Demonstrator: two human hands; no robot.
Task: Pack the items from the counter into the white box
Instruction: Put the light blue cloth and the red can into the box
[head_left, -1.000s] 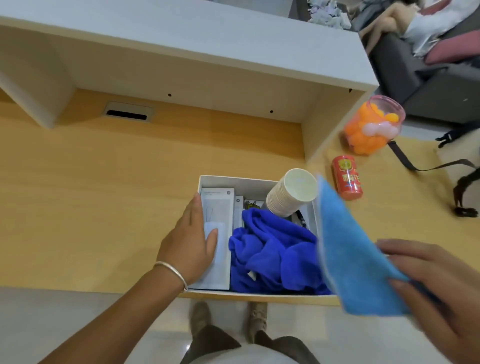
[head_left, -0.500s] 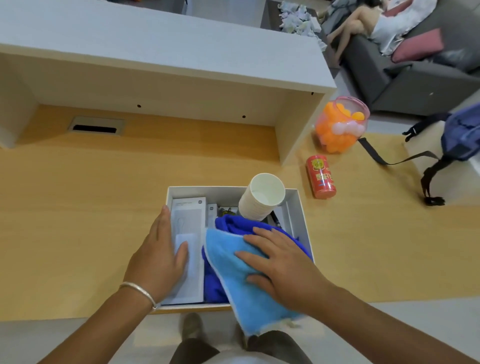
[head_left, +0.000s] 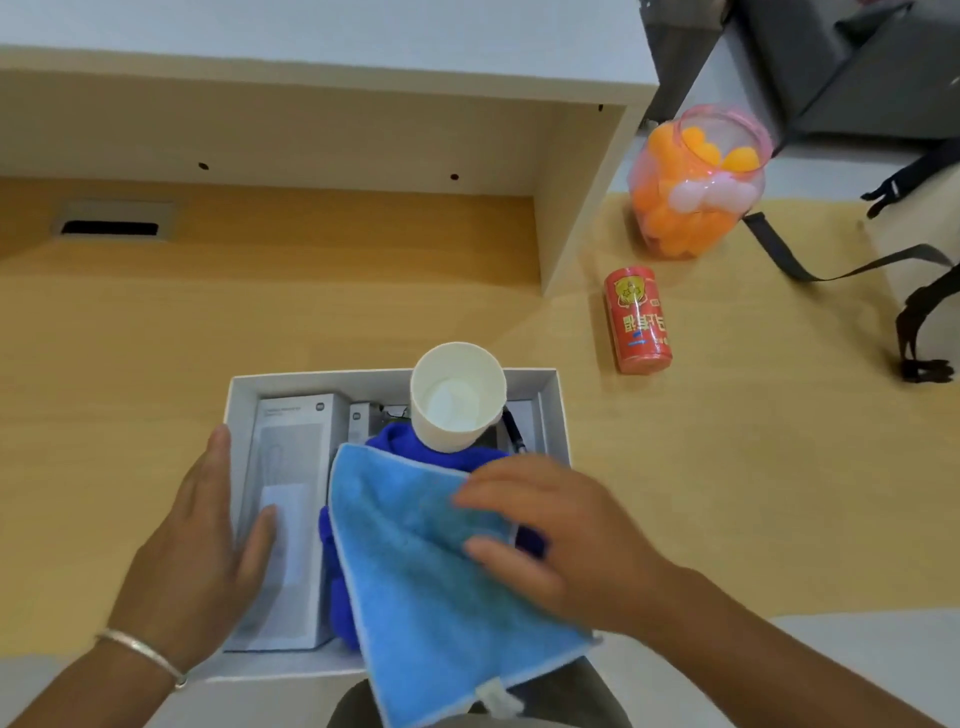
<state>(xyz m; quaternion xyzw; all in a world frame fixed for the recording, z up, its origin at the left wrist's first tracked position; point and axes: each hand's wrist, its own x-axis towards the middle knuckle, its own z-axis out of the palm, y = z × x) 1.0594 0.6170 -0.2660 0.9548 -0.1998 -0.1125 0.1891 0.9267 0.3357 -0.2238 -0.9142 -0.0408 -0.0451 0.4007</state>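
The white box (head_left: 311, 378) sits at the counter's front edge. Inside lie a flat white carton (head_left: 296, 467), a dark blue cloth (head_left: 395, 439) and a stack of paper cups (head_left: 457, 400) leaning at the back. A light blue cloth (head_left: 415, 561) is spread over the dark one, and its lower corner hangs past the box's front edge. My right hand (head_left: 556, 535) lies flat on the light blue cloth with straight fingers. My left hand (head_left: 197, 551) rests on the box's left wall, thumb on the white carton.
A red can (head_left: 639, 319) lies on the wooden counter (head_left: 156, 364) right of the box. Behind it stands a clear jar of orange balls (head_left: 696, 192). A white shelf unit (head_left: 571, 208) rises behind the box. Black bag straps (head_left: 810, 265) trail at the far right.
My right hand brought the light blue cloth in from the right and laid it over the dark blue cloth in the box. My left hand stayed on the box.
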